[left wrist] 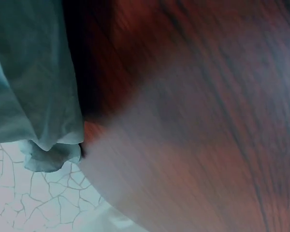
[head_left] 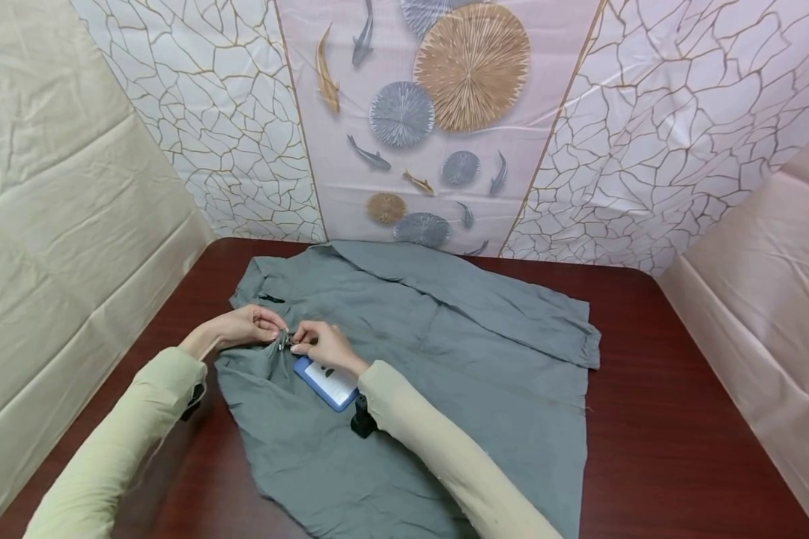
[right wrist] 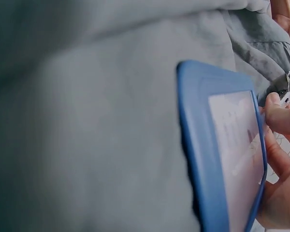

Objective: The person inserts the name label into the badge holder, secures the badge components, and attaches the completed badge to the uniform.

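A grey long-sleeved garment (head_left: 458,374) lies spread over the table. At its left part, the left hand (head_left: 248,326) pinches a gathered fold of the cloth between thumb and fingers. Close beside it, the right hand (head_left: 332,347) pinches a small metal clip (head_left: 285,341) right at that fold. Attached below the clip is a badge holder (head_left: 322,385) with a blue frame and a white card, lying partly under the right wrist. In the right wrist view the blue badge holder (right wrist: 194,130) stands tilted beside the right fingers (right wrist: 276,150). The left wrist view does not show the left hand.
The dark red wooden table (head_left: 674,419) shows on both sides of the garment. One sleeve (head_left: 472,299) lies across the garment's far part, its cuff toward the right. A patterned cloth (head_left: 418,172) hangs behind, and cream cloth walls (head_left: 61,224) stand at the sides.
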`<state>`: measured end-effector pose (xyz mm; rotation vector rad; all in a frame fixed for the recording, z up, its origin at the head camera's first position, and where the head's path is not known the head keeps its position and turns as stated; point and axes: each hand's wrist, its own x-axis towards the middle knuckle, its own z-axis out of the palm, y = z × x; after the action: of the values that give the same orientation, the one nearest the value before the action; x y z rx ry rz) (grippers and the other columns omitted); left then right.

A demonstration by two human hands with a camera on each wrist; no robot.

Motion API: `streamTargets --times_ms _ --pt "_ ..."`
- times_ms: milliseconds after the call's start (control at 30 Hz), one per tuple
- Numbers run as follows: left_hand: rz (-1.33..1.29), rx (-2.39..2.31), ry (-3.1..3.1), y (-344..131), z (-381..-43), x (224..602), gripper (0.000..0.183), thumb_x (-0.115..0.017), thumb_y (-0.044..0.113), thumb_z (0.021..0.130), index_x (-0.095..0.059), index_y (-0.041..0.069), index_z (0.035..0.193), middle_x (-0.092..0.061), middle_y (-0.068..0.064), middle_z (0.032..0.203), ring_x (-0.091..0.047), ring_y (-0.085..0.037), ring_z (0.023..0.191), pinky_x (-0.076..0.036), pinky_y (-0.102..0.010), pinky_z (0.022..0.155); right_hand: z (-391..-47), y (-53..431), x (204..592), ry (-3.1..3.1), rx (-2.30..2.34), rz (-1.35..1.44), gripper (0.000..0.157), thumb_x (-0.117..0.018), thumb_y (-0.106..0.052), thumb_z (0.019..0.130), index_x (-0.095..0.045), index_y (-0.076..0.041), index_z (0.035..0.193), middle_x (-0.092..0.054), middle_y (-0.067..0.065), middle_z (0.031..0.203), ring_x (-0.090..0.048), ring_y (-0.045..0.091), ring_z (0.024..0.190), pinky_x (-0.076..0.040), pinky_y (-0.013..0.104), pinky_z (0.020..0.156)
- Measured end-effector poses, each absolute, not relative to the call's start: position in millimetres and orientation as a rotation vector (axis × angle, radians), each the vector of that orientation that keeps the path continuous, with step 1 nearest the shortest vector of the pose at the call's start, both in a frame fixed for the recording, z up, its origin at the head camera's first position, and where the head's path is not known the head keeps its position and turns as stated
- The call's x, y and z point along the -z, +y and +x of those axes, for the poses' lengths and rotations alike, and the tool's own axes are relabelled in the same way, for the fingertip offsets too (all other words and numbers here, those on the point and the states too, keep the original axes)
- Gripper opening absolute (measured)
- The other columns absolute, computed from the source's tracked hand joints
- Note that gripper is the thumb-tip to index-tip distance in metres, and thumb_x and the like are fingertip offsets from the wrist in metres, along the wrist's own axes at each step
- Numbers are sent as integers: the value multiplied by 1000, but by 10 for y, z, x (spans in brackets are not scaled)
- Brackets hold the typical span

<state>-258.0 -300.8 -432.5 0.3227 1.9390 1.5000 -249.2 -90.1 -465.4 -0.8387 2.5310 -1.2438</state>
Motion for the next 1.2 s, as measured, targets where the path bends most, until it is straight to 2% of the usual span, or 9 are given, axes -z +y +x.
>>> streamTargets --times_ms 267,567,833,1200 --pt "298 -1480 2053 -2938 -2545 4343 12 -56 1 86 -63 8 92 -66 9 71 -59 1 66 -47 -15 62 -2460 -889 4613 2584 1190 -829 16 -66 -30 81 -60 -16 76 -64 -4 69 -47 3 54 -36 14 50" --pt "327 -1409 2201 -2858 -2543 4399 9 -58 0 85 -61 -2 93 -65 11 68 -59 1 66 -47 -14 63 -2451 -897 4601 2624 1120 -785 17 -67 -30 81 -59 -17 73 -59 -6 63 -43 4 52 -32 15 49" --pt "332 -1417 2309 -2823 -2497 4428 20 -59 -2 83 -58 -16 97 -66 11 70 -61 1 67 -49 -16 66 -2444 -891 4586 2616 1101 -799 19 -65 -30 82 -57 -16 72 -54 -7 59 -41 6 50 -29 16 48" --pt "305 -1478 2347 -2764 -2438 4464 21 -61 -3 81 -58 -19 94 -65 12 67 -59 2 63 -48 -14 61 -2433 -886 4593 2628 1053 -801 20 -64 -31 83 -56 -17 72 -54 -7 58 -40 7 49 -29 17 48"
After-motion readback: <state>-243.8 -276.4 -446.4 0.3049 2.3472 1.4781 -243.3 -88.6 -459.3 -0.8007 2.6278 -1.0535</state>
